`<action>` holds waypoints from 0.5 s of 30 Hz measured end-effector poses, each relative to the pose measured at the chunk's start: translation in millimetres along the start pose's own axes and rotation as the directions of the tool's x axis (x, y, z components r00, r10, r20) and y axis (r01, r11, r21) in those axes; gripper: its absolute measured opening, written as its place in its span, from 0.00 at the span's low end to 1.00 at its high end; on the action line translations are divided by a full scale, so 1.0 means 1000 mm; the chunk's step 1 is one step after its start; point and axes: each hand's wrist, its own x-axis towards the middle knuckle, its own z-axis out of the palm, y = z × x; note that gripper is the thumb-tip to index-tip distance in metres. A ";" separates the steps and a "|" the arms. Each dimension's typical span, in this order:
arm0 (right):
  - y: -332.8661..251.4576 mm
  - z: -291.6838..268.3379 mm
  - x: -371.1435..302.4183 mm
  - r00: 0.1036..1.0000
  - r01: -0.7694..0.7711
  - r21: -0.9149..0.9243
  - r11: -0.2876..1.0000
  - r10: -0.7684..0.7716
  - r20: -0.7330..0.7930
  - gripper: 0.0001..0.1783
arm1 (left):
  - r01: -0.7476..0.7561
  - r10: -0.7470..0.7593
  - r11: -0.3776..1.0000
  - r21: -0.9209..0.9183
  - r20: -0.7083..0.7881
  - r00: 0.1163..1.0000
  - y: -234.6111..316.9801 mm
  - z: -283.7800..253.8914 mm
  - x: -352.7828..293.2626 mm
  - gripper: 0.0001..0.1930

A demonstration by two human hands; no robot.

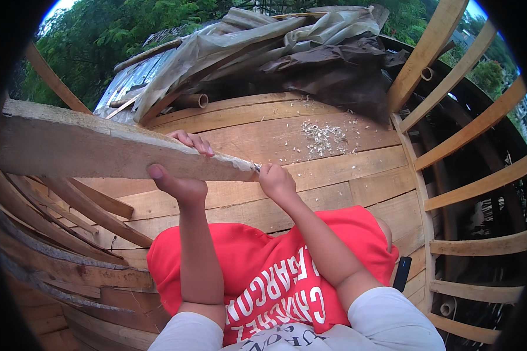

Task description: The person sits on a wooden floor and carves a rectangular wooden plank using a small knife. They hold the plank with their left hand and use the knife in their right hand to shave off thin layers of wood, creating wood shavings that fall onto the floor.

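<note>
A long wooden plank (93, 146), grey-brown with a paler upper edge, slants from the left rim down to the middle of the view. My left hand (181, 186) grips it, thumb on the near face and fingers over the top edge. At the plank's narrow right end, my right hand (277, 181) is closed in a fist. A small dark metal piece (256, 168) shows between that fist and the plank's end. The rest of what the fist holds is hidden by the fingers.
Pale wood shavings (324, 138) lie on the board floor (380, 181). Curved wooden ribs rise on both sides, including a thick upright (421, 58). Crumpled tarpaulin (234, 50) covers the far end, near a bamboo tube (192, 100). A dark flat object (401, 274) lies by my right leg.
</note>
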 end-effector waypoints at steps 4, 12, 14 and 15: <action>0.002 0.005 0.013 0.997 0.037 0.049 0.998 -0.033 -0.072 0.31 | -0.016 0.016 0.999 0.029 -0.001 1.000 0.003 -0.003 0.008 0.43; 0.002 -0.003 0.011 0.999 -0.039 -0.050 0.998 0.038 -0.022 0.29 | 0.005 -0.005 1.000 0.009 0.023 1.000 0.002 -0.004 0.005 0.42; -0.021 -0.013 0.000 1.000 0.016 -0.008 1.000 -0.017 -0.007 0.30 | 0.003 -0.003 1.000 0.026 0.003 1.000 0.001 -0.010 0.004 0.43; -0.011 -0.005 0.002 1.000 -0.020 -0.017 1.000 0.019 -0.014 0.30 | -0.002 0.002 1.000 0.017 -0.003 1.000 0.003 -0.004 0.005 0.43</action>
